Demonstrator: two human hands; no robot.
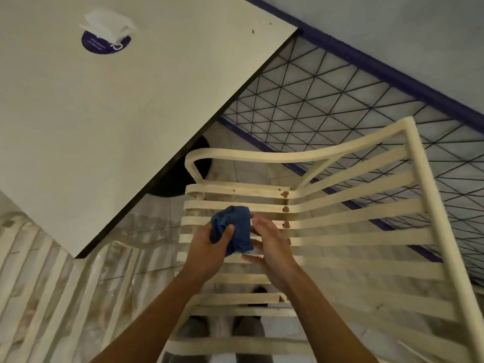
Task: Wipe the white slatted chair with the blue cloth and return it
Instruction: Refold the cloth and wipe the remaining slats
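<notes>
The white slatted chair (340,242) stands below me, its seat slats running across the middle and its back rising at the right. A bunched blue cloth (233,230) hovers over the seat slats. My left hand (209,247) grips the cloth from the left, thumb curled over it. My right hand (269,247) lies against the cloth's right side with fingers straight and relaxed.
A white table (104,113) fills the upper left, bearing a purple round dispenser with white tissue (107,32). A second slatted chair (39,284) sits at the lower left. A black wire-grid railing (327,95) runs behind the chair. The table's dark base (178,179) stands under the table.
</notes>
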